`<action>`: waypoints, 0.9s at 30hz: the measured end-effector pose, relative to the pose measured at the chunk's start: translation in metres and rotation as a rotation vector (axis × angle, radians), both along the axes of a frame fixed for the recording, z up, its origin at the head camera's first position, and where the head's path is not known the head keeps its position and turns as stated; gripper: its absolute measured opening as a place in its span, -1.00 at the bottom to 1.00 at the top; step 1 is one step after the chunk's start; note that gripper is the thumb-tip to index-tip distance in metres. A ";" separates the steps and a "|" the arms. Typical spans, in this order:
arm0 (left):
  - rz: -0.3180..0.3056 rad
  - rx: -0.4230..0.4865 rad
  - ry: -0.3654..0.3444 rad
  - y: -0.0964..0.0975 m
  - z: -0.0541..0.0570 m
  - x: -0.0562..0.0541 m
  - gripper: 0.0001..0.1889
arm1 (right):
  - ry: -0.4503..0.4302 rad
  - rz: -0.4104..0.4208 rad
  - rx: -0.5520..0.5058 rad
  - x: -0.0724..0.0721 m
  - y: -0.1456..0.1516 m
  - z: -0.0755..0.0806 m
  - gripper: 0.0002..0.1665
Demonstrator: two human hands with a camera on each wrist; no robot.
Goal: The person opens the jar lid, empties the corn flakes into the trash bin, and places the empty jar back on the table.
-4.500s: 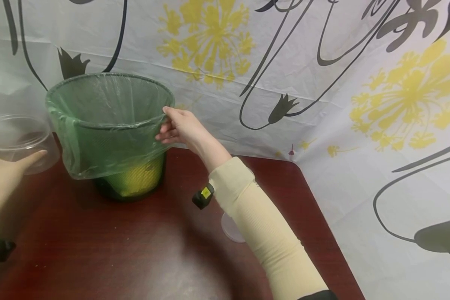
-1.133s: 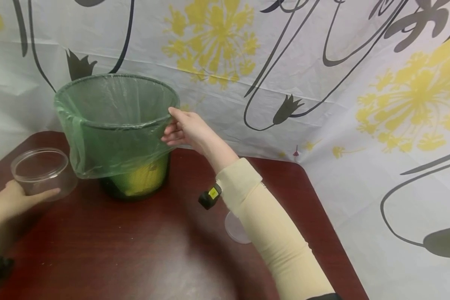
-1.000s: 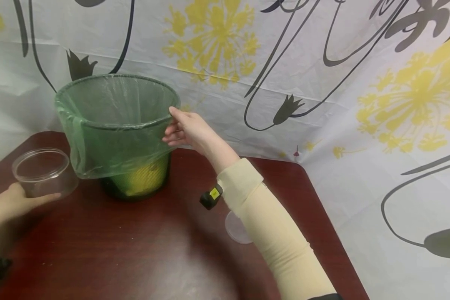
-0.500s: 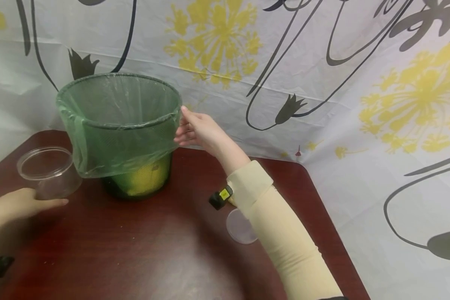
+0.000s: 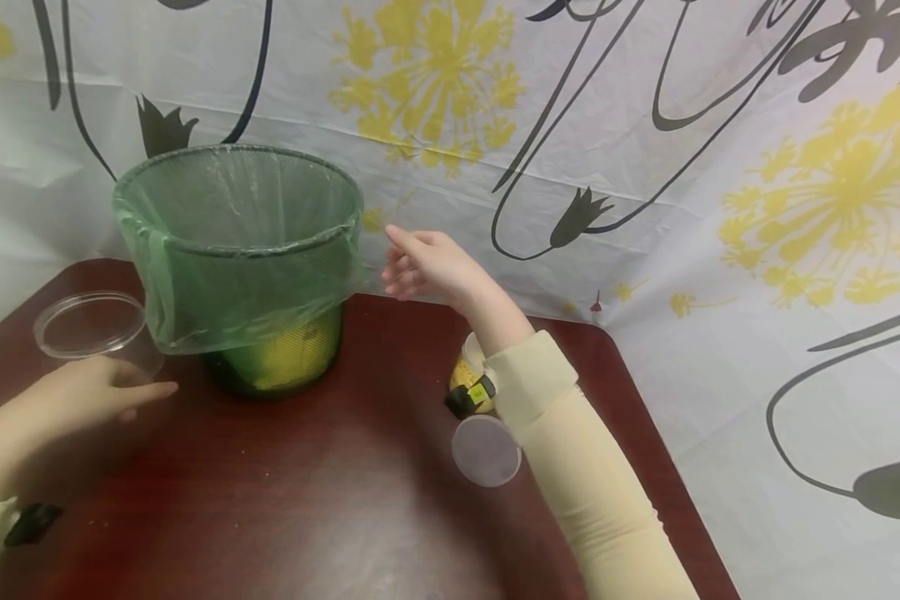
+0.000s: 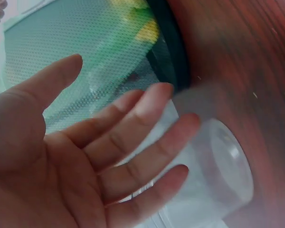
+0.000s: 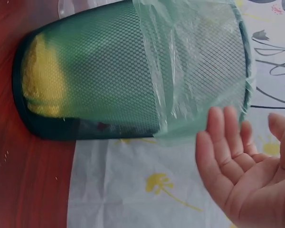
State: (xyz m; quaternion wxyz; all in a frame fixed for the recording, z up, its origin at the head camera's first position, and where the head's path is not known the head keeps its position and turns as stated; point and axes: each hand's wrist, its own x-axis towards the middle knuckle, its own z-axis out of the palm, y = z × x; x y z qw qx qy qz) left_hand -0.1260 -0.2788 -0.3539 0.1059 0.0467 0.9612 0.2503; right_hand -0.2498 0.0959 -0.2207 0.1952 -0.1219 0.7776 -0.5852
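Observation:
A dark green mesh wastebasket (image 7: 109,71) stands on the table, lined with a translucent green bag (image 5: 247,292) folded over its rim. Something yellow (image 7: 45,80) shows through the mesh at its bottom. My left hand (image 5: 82,400) is in front of a clear plastic tub (image 5: 93,321), its fingers spread and holding nothing. In the left wrist view the tub (image 6: 213,175) lies past the fingertips. My right hand (image 5: 435,267) hangs just right of the basket's rim, its fingers loosely bent and holding nothing.
Below my right forearm stands a small container with yellow bits (image 5: 465,375), partly hidden by the sleeve and wrist camera. A round whitish lid (image 5: 486,451) lies in front of it on the dark red table (image 5: 307,508). A flower-printed sheet (image 5: 645,208) hangs behind.
My left hand has let go of the tub, which came down onto the table, and has moved slightly right. My right hand has released the bag's rim and drawn away to the right.

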 end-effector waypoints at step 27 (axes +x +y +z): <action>-0.195 0.351 0.323 0.105 0.012 0.008 -0.74 | 0.350 -0.013 0.699 0.017 0.075 -0.012 -0.55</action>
